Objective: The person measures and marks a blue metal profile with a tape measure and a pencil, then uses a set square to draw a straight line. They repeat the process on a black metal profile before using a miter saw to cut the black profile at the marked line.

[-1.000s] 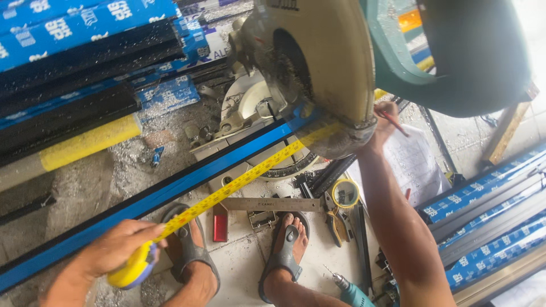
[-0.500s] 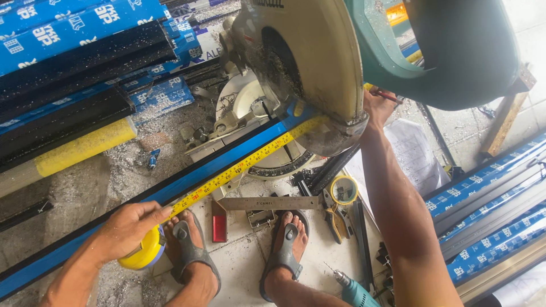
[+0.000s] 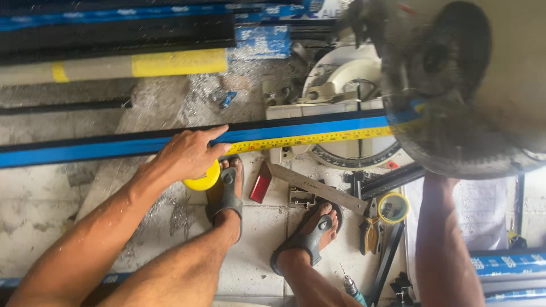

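My left hand grips a round yellow tape measure case, with its fingers resting on a long blue-and-black profile. The yellow tape blade runs right along the profile to the mitre saw. The profile lies across the saw's white base, under the blade guard. My right forearm reaches up behind the saw, and the hand itself is hidden by it.
My feet in grey sandals are on the tiled floor by a steel ruler, a red block, pliers and a yellow tape roll. Wrapped profiles lie stacked behind, and more lie at the right.
The view has swung so the profile now lies level across the frame. My left hand has slid right along it with the tape case, shortening the drawn blade. My right hand has slipped behind the saw.
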